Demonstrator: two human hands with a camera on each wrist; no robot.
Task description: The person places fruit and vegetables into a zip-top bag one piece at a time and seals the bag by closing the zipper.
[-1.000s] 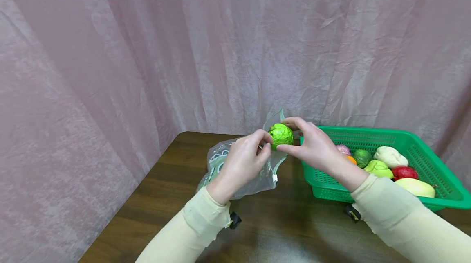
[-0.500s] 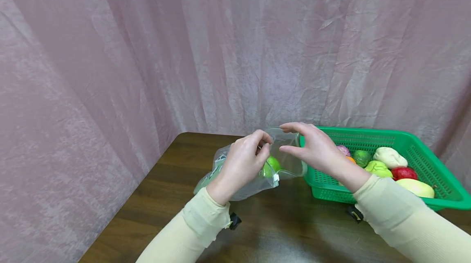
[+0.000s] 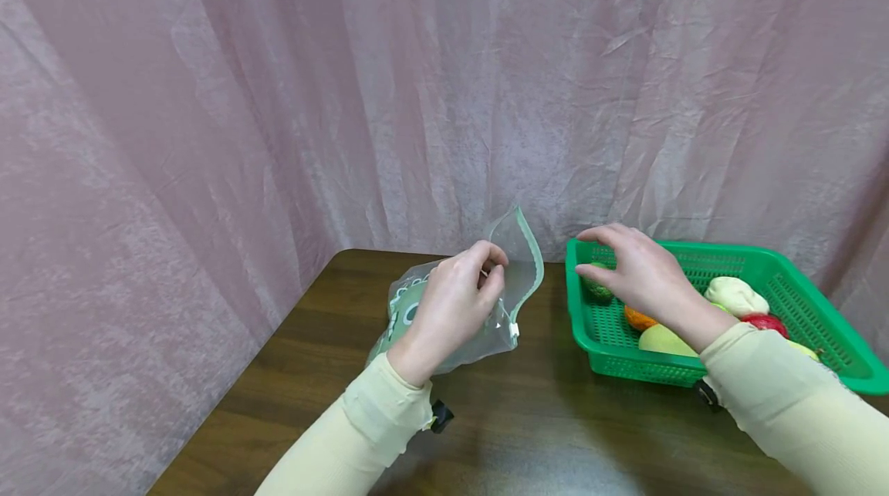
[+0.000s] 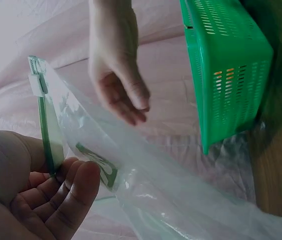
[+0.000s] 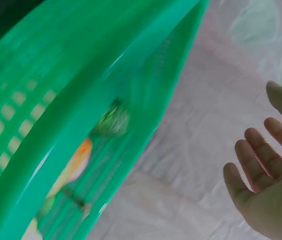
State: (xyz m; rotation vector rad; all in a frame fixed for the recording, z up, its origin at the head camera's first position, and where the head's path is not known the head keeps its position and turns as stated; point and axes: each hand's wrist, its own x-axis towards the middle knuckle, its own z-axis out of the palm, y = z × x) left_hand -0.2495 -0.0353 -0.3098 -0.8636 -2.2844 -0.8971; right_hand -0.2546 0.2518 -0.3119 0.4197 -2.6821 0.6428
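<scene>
My left hand [image 3: 454, 299] pinches the edge of a clear zip bag [image 3: 410, 307] with green print. In the left wrist view the thumb and fingertips grip its green zip strip [image 4: 45, 122], and a white slider [image 4: 39, 85] sits farther up the strip. The bag's mouth gapes toward the right. My right hand [image 3: 635, 272] is over the left end of a green basket [image 3: 590, 334], fingers and thumb spread and holding nothing; the right wrist view shows the same open palm. The light-green cabbage from the earlier frames is hidden.
Inside the basket lie a dark green round vegetable [image 3: 597, 284], an orange piece [image 3: 637, 318], a pale yellow-green one [image 3: 667, 340], a white one [image 3: 738, 295] and a red one [image 3: 764, 322]. A pink curtain [image 3: 417, 95] hangs behind the wooden table [image 3: 542, 434].
My right hand let go of the light-green cabbage at the bag's mouth, where it dropped inside. The hand then moved right to the basket, while my left hand kept its grip on the bag.
</scene>
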